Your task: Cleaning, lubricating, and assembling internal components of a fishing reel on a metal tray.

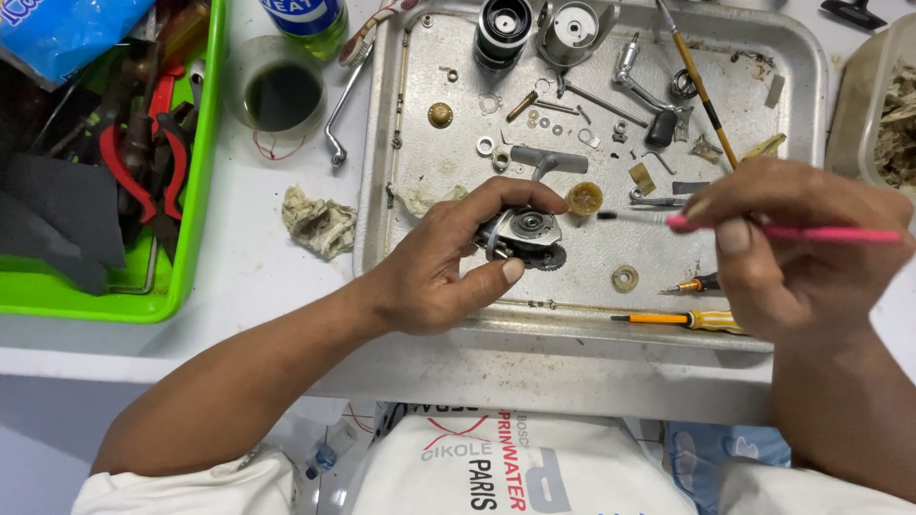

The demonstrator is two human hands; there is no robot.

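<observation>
Reel body (525, 236): small, round, dark metal with a silver circular centre and a toothed gear at its lower edge. Gripped between thumb and fingers of the left hand (448, 262), held over the tray (806, 72) near its front edge, face up. Pink brush (811, 232): thin handle pinched in the right hand (797, 248), lying level, tip pointed at the reel body, just apart from it.

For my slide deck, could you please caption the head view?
Left hand holds a small geared metal part over a metal tray; right hand holds a pink brush.

Blue plastic packet (67, 33) top left; blue-labelled green bottle (307, 19) beside it
</observation>
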